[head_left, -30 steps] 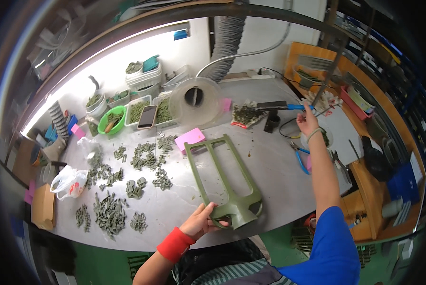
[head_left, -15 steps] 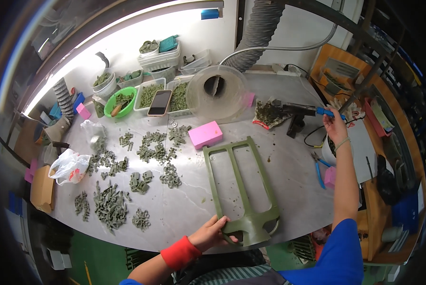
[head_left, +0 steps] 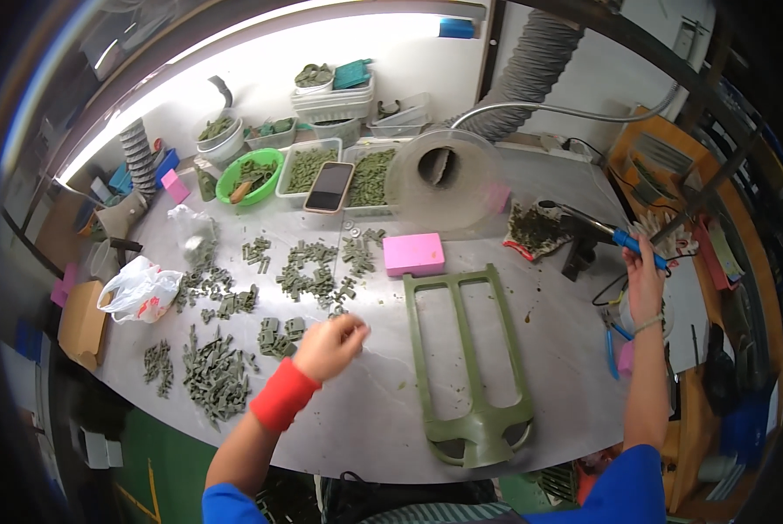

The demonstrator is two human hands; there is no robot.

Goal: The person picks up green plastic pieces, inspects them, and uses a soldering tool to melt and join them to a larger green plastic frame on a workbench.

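My left hand (head_left: 330, 345), with a red band on its wrist, is above the table beside piles of small green parts (head_left: 281, 336). Its fingers are curled together; whether anything is between them is hidden. At the right, my right hand (head_left: 645, 284) grips a soldering iron (head_left: 627, 239) by its blue handle. The iron's dark metal end points left above its black stand (head_left: 578, 259). Between my hands a large green frame (head_left: 471, 349) with two long openings lies flat on the table, apart from both hands.
A pink block (head_left: 413, 254) sits behind the frame. Further back are a wide translucent duct hood (head_left: 483, 205), a phone (head_left: 329, 187) resting on tubs of parts, and a green basin (head_left: 273, 184). Blue-handled pliers (head_left: 612, 348) lie right; a plastic bag (head_left: 147, 288) lies left.
My left hand has let go of the green frame and moved up and left to the small parts. The soldering iron in my right hand is tilted more. The whole view has shifted.
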